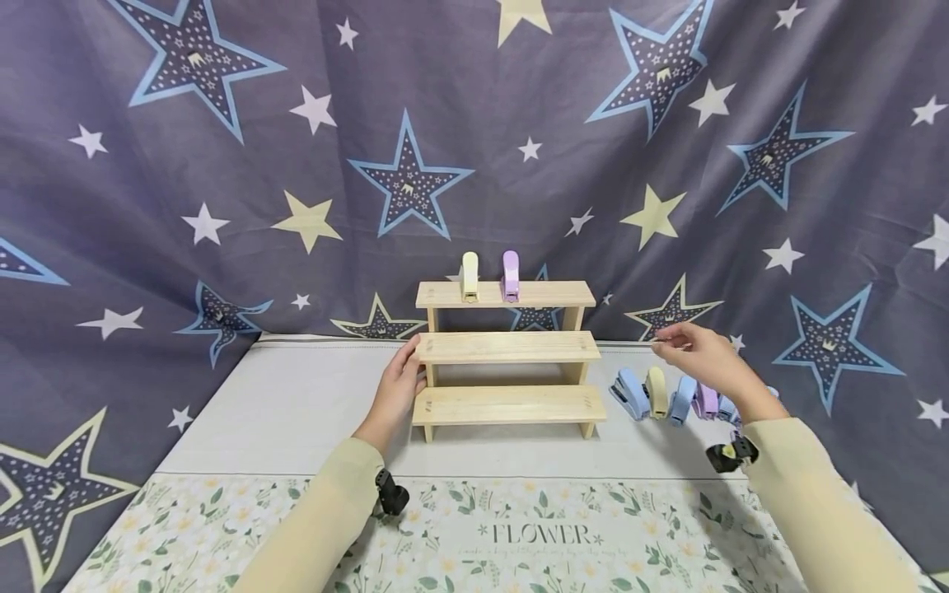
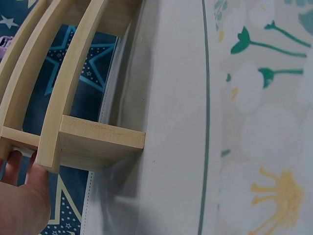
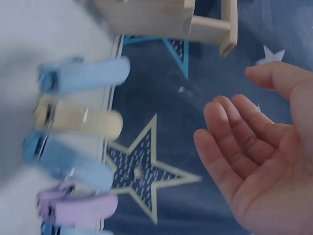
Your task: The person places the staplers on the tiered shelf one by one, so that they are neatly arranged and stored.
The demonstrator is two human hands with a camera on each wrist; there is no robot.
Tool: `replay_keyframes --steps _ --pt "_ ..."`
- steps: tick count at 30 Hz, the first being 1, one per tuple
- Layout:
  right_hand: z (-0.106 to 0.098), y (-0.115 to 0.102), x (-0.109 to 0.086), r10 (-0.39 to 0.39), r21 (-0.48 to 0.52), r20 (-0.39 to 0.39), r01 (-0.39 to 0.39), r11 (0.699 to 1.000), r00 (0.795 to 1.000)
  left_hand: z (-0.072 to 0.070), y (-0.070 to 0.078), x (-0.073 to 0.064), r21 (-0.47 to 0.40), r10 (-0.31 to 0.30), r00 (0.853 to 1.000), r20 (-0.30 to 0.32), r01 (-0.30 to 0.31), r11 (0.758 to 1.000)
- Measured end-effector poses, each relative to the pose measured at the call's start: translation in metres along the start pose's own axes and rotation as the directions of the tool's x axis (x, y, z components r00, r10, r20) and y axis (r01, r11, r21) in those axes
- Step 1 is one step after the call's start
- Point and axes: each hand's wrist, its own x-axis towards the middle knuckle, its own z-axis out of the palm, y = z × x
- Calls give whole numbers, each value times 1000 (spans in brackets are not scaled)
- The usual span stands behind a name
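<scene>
A three-step wooden display shelf (image 1: 511, 347) stands at the middle of the table. On its left side my left hand (image 1: 400, 380) grips the frame near the middle step; in the left wrist view its fingers (image 2: 13, 169) bend round the wood. A yellow stapler (image 1: 469, 278) and a purple stapler (image 1: 511, 278) stand on the top step. My right hand (image 1: 700, 356) is raised right of the shelf, its fingers loosely bent with nothing in them. Below it several staplers form a row, among them a blue stapler (image 3: 88, 74), a yellow stapler (image 3: 80, 119) and a purple stapler (image 3: 83, 209).
The table has a white cloth (image 1: 296, 412) with a floral band (image 1: 415, 535) along the front, printed with the word FLOWER. A dark curtain (image 1: 482, 74) patterned with stars hangs behind the table and round its sides.
</scene>
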Motion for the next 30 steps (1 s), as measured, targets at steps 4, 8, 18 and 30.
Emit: replay_keyframes --steps 4,8,18,30 --pt "-11 18 -18 1 -24 10 -1 1000 1000 1 0 0 -4 6 1000 3 -6 1000" --pt "-25 36 -35 20 -55 33 -18 998 999 1 -2 0 -19 20 1000 15 -20 1000" --pt "-47 73 -75 113 -21 90 -112 994 990 1 -3 1 -19 22 1000 12 -21 1000" --pt "-51 117 -105 251 -44 57 -248 968 966 0 -3 1 -13 29 1000 2 -29 999"
